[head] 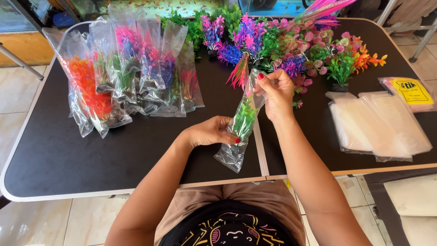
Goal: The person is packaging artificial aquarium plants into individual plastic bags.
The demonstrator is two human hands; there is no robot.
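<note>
Both my hands (214, 131) (274, 93) pinch a clear crinkly bag (240, 125) with a green plant; bagged plants (123, 73) left, loose plants (296, 45) ahead, flat bags (378, 125) right.

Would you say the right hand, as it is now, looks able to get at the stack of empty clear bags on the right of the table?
Probably not at once: the right hand is pinching the top of the bagged plant. The stack of empty bags lies close by with nothing between.

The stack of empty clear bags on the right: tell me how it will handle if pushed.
The stack of clear bags looks thin and glossy, so it would probably slide and fan apart. It lies flat and limp on the black table, so it is likely very light and floppy.
</note>
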